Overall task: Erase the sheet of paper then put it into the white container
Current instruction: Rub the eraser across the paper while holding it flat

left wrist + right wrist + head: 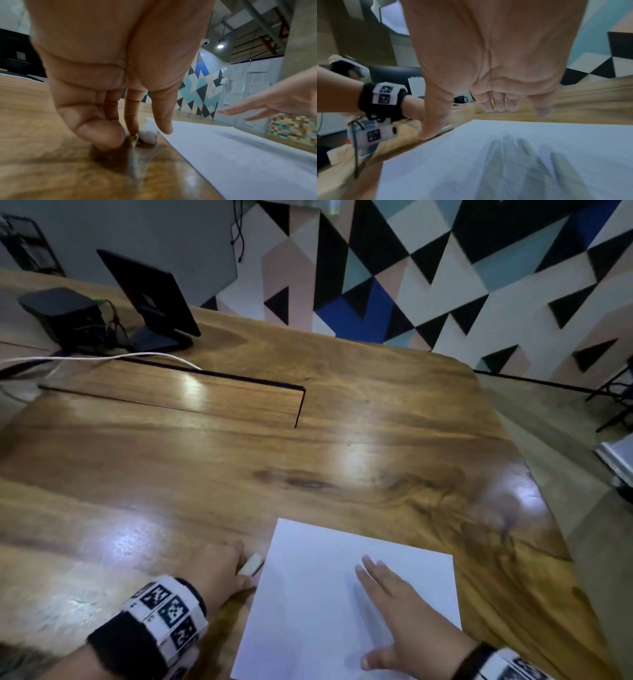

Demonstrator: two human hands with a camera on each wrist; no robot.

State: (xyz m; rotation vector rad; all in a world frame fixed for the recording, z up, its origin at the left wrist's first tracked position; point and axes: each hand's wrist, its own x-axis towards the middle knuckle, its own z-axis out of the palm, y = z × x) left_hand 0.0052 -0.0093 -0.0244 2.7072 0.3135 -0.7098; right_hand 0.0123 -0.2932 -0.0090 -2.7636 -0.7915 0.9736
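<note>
A white sheet of paper (308, 594) (240, 155) (453, 162) lies flat near the front edge of the wooden table (239, 457). A small white eraser (251, 565) (148, 133) lies on the wood just off the sheet's left edge. My left hand (239, 561) (135, 135) points down at it: the thumb rests on the table, and two fingertips (164, 128) stand either side of the eraser without clearly pinching it. My right hand (387, 604) (471, 119) is flat with fingers straight, hovering just above the sheet and casting a shadow on it. No white container is clearly in view.
At the far left stand a black stand-mounted screen (147, 292) and a black box (61, 313), with a white cable (102, 358) along the table. A hatch seam (205, 390) crosses the tabletop. The table's rounded right edge (548, 508) drops to the floor; a pale object (616, 457) sits beyond.
</note>
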